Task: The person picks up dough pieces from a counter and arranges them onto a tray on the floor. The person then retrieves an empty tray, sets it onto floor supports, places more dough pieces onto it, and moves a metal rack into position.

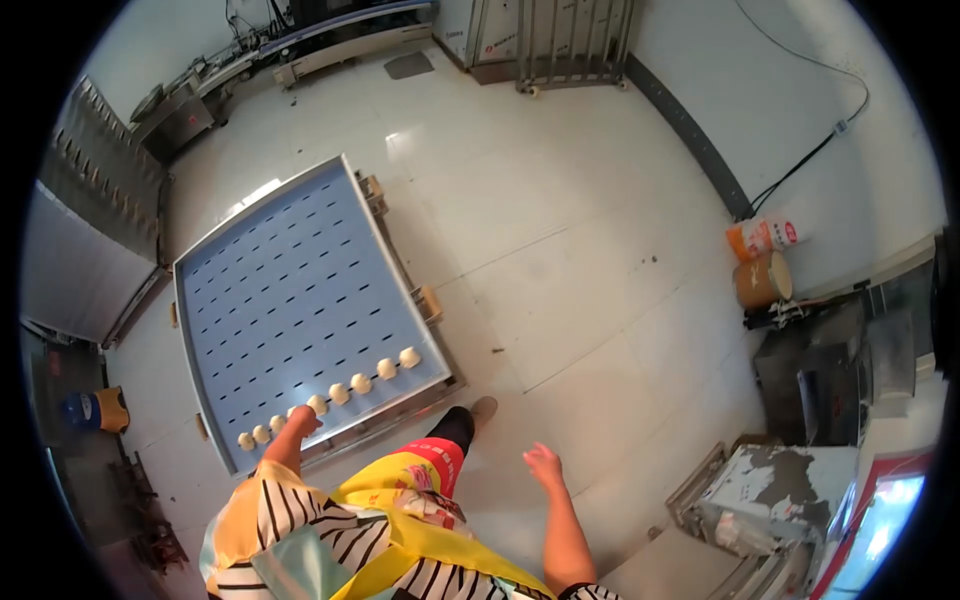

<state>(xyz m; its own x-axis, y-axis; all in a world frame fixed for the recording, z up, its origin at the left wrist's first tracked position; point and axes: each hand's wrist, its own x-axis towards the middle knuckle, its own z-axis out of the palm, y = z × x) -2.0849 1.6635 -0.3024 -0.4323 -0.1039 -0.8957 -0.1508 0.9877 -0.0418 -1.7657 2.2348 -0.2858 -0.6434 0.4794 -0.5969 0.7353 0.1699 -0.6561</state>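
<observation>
A wide blue tray [280, 280] with a metal rim and rows of dark slots stands at the left. Along its near edge runs a row of several pale dough pieces [361, 383]. My left hand [301, 421] is over this row, beside a rounded dough piece [318, 404]. Its fingers are partly hidden, and whether it grips a piece cannot be made out. Out to the right, my right hand [543, 464] hangs over the floor with nothing in it, its fingers loosely apart.
Metal racks [105, 170] stand at the left, beyond the tray. A wheeled rack [570, 45] is at the back wall. To the right are a brown drum [763, 280], dark equipment [810, 370] and a worn white box [780, 485]. Pale tiled floor [560, 270] lies between.
</observation>
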